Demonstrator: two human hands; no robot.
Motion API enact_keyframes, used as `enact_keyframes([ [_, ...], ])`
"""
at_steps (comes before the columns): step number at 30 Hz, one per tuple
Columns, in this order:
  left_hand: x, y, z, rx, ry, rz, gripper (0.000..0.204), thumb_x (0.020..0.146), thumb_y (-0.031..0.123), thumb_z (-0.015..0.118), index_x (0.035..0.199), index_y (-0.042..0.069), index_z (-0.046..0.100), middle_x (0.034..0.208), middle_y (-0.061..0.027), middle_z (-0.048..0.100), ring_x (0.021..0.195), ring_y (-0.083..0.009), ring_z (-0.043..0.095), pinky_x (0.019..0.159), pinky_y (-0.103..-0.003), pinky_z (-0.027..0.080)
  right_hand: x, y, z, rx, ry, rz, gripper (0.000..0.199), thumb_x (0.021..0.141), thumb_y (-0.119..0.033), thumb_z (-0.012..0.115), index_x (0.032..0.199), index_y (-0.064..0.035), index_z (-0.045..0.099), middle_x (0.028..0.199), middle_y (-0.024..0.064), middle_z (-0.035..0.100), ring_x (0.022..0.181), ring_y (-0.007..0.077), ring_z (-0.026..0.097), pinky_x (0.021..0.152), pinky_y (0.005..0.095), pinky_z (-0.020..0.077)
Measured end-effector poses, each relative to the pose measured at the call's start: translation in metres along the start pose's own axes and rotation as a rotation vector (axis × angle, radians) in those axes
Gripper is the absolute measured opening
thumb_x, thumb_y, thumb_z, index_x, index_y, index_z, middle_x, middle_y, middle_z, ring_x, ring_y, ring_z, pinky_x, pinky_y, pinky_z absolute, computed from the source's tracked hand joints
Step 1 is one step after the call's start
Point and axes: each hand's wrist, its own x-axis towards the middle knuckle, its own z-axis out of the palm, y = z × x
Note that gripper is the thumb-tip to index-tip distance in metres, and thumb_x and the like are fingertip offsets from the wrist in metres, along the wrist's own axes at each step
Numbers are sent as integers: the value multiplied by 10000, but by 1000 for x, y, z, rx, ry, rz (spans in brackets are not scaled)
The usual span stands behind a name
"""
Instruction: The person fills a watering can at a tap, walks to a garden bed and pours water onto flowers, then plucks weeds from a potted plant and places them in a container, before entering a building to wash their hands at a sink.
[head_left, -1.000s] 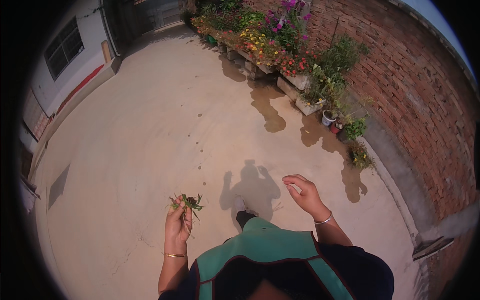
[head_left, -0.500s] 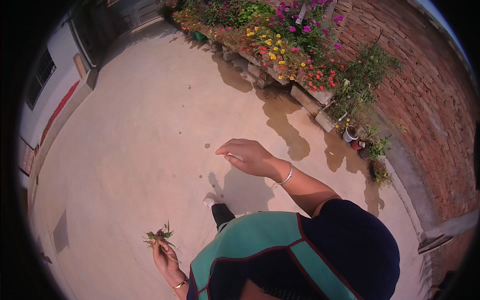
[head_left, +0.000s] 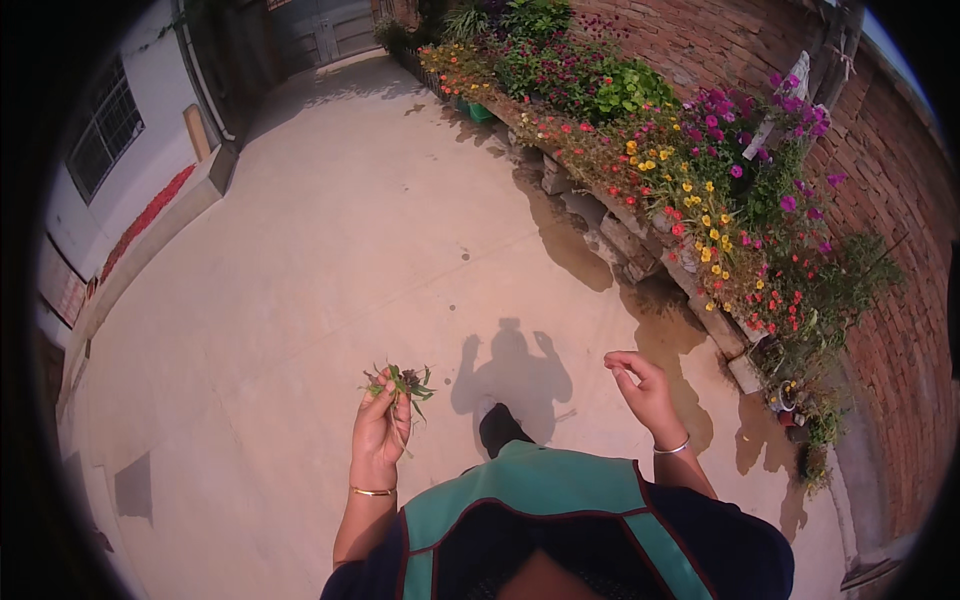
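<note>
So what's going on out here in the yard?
A person stands on a concrete yard in sunlight. Their left hand pinches a small bunch of green plant sprigs, held up at chest height. Their right hand is raised, empty, with the fingers loosely curled. To the right, a long bed of blooming flowers runs along a brick wall.

Small bunch of plant cuttings (head_left: 402,383) — green leaves, reddish-brown bits, thin stems — held upright, tips splaying out, above pale concrete, low left of centre.
</note>
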Motion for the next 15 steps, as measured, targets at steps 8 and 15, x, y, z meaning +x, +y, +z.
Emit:
enact_keyframes([
  [8, 240, 170, -10, -93, 175, 178, 181, 882, -22, 477, 1059, -7, 513, 957, -62, 597, 816, -134, 615, 733, -222, 561, 369, -26, 223, -44, -391, -337, 212, 788, 22, 558, 987, -31, 610, 909, 91, 625, 839, 216, 607, 735, 277, 482],
  [15, 449, 335, -91, -202, 245, 472, 262, 888, -51, 430, 1145, -42, 480, 1033, -115, 576, 897, -173, 596, 779, -234, 549, 644, -8, 423, -18, -511, -502, 207, 778, 6, 559, 970, -46, 618, 942, 97, 620, 847, 243, 601, 732, 294, 491],
])
